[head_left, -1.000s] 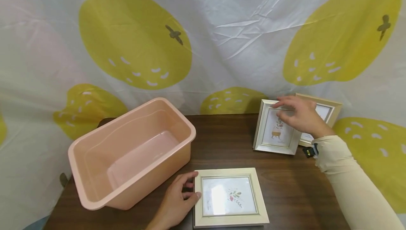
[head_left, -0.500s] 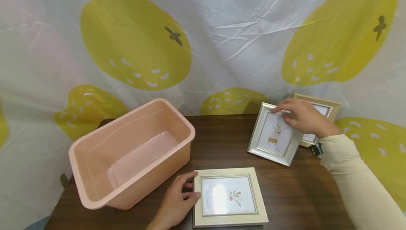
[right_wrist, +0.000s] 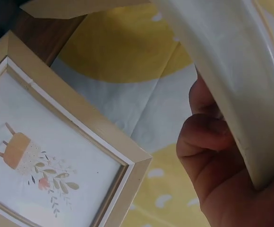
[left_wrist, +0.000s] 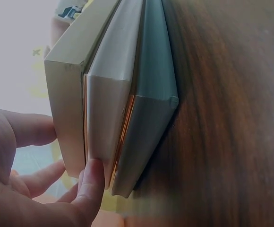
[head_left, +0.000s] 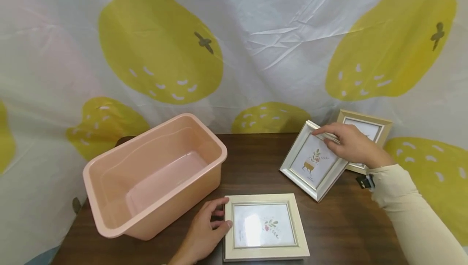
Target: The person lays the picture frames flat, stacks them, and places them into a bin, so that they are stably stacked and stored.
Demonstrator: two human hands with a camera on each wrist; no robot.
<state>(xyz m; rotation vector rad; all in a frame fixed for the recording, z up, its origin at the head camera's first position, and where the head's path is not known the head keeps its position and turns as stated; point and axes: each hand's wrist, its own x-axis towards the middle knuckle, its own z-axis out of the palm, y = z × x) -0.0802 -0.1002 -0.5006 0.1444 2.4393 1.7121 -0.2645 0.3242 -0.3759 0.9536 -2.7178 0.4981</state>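
Nearby, pink tub [head_left: 109,183] with bare bottom

- Three picture frames: one silver-white frame [head_left: 313,160] tilted at right centre, one gold-toned frame [head_left: 367,131] standing far right against the cloth, and one cream frame [head_left: 265,227] lying flat at the near edge.
- One pink plastic tub [head_left: 153,175], on the left of the tabletop [head_left: 256,155].
- Two hands: the left hand [head_left: 202,234] near, at the cream frame's left edge; the right hand [head_left: 351,144] on the silver-white frame.
- One backdrop cloth [head_left: 256,45] printed with yellow fruit, far behind everything.
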